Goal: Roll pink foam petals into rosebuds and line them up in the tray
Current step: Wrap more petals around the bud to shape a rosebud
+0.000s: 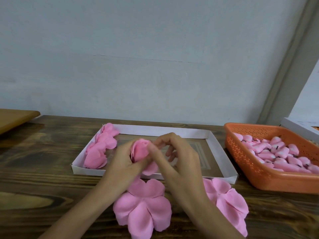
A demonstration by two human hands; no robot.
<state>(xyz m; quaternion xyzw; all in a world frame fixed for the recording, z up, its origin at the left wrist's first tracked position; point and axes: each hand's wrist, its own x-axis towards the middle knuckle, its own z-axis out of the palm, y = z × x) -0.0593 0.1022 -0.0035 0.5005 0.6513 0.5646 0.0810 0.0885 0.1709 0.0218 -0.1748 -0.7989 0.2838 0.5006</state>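
Pink foam, half-rolled into a rosebud [140, 150], sits centre frame betw. both hands, over the near part of the white card tray [164, 131]. Left hand [124, 163] comes in from lower left w/ fingers curled round the bud's lower end. Right hand [178, 158] comes in from lower right; thumb + forefinger pinch the bud's upper right edge, other fingers loosely bent behind. One loose petal [150, 168] hangs below the bud, in front of the tray's near wall.

Inside the tray, along its left side, finished buds [101, 149] lie in a row, touching one another, approx. 4, exact count unclear.

On the dark wood worktop [43, 169], just below the hands, a flat petal cut-out [143, 207] lies spread. A second one [227, 204] lies to its right, partly under the right forearm.

Right of frame: orange perforated basket [245, 163], well apart from the tray, holding a heap of small pink pieces [276, 152] w/ dark spots. White box edge [296, 126] behind it. Upper left: lighter wooden board [13, 118]. Pale wall [155, 57] fills the top half.
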